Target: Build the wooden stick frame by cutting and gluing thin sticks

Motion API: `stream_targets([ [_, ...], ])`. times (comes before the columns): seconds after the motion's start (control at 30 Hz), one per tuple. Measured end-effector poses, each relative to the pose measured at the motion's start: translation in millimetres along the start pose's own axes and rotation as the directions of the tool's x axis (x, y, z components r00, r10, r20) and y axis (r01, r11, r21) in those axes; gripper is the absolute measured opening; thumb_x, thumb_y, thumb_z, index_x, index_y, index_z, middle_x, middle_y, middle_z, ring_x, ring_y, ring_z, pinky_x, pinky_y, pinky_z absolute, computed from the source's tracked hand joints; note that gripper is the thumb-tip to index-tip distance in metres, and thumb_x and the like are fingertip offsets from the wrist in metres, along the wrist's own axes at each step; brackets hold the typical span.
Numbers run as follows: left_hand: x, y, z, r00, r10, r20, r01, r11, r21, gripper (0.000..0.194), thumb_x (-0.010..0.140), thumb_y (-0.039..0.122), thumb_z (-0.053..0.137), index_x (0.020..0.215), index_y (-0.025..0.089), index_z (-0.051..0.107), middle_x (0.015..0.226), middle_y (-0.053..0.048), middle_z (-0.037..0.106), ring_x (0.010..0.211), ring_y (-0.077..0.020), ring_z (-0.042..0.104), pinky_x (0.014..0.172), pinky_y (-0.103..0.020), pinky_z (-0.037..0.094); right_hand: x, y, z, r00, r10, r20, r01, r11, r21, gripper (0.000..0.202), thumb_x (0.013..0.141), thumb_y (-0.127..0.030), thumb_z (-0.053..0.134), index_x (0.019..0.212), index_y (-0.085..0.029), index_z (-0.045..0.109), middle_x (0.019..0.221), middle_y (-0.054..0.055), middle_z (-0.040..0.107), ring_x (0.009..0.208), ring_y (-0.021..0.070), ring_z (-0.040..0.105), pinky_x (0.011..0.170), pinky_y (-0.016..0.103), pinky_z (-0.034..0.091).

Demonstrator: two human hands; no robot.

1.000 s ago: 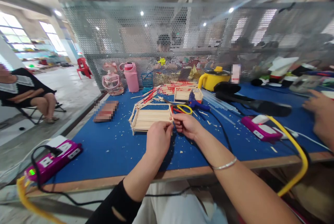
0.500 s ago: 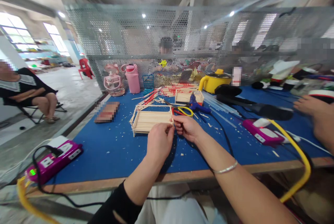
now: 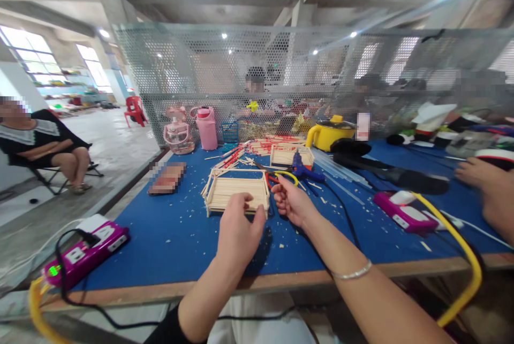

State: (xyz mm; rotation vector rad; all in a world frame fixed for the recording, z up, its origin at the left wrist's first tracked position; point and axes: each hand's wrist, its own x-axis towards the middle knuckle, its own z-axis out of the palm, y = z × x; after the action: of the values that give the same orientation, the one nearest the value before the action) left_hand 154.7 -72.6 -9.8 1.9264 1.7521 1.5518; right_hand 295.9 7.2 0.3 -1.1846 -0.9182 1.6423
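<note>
- Left hand [image 3: 241,229] of mine: thumb and fingers parted, over the stick tray's near edge; I cannot tell whether they touch it.
- Right hand [image 3: 293,202]: fingers curled, just right of the tray; I cannot tell whether they pinch anything.
- Stick tray [image 3: 229,188]: on my blue tabletop [image 3: 160,250].
- Right of the tray, beyond: blue glue gun [image 3: 299,168].
- Behind it: loose sticks [image 3: 273,144].

The frame [image 3: 227,186] looks like bare, matt wood. The table [image 3: 160,250] has a smooth, matt blue top; the right-hand power strip [image 3: 420,222] is glossy plastic, the bracelet [image 3: 353,275] shiny metal, the screen [image 3: 193,66] perforated metal.
</note>
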Motion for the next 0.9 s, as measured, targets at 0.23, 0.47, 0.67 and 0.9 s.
stream_targets([
  [0.23, -19, -23, -32.7, 0.963, -0.115, 0.246, 0.136, 0.988, -0.071, 0.018, 0.086, 0.028, 0.054, 0.079, 0.019, 0.068, 0.077, -0.002, 0.071, 0.071, -0.0157, 0.063, 0.067, -0.024, 0.045, 3, 1, -2, 0.993, -0.094, -0.075, 0.098, 0.994, 0.054, 0.029, 0.089, -0.040, 0.047, 0.071, -0.018, 0.052, 0.043, -0.008, 0.041, 0.033, 0.0044, 0.031, 0.033, 0.016, 0.020],
  [0.47, -28, -30, -36.9, 0.929, -0.284, 0.236, 0.303, 0.952, -0.048, 0.030, 0.084, 0.040, 0.054, 0.066, 0.018, 0.062, 0.057, 0.002, 0.058, 0.056, -0.0128, 0.051, 0.056, -0.022, 0.037, 0, -1, -2, 0.993, -0.087, -0.075, 0.091, 0.995, 0.051, 0.027, 0.089, -0.034, 0.049, 0.069, -0.017, 0.054, 0.043, -0.007, 0.042, 0.034, 0.0049, 0.033, 0.033, 0.017, 0.022],
  [0.67, -30, -31, -37.7, 0.957, -0.231, 0.176, 0.237, 0.971, -0.015, 0.050, 0.089, 0.045, 0.044, 0.047, 0.018, 0.038, 0.046, 0.006, 0.030, 0.048, -0.0087, 0.031, 0.048, -0.023, 0.025, 0, -1, -3, 0.992, -0.093, -0.081, 0.097, 0.994, 0.045, 0.027, 0.090, -0.033, 0.048, 0.069, -0.017, 0.055, 0.045, -0.007, 0.042, 0.034, 0.0051, 0.034, 0.033, 0.017, 0.023],
  [0.9, -29, -33, -37.0, 0.917, -0.323, 0.232, 0.360, 0.923, -0.138, 0.022, 0.079, 0.039, 0.062, 0.075, 0.019, 0.071, 0.074, -0.001, 0.071, 0.070, -0.0166, 0.062, 0.067, -0.025, 0.043, 0, -1, -3, 0.982, -0.120, -0.143, 0.126, 0.991, 0.034, 0.024, 0.088, -0.029, 0.051, 0.069, -0.016, 0.057, 0.048, -0.005, 0.047, 0.038, 0.0054, 0.039, 0.033, 0.016, 0.027],
])
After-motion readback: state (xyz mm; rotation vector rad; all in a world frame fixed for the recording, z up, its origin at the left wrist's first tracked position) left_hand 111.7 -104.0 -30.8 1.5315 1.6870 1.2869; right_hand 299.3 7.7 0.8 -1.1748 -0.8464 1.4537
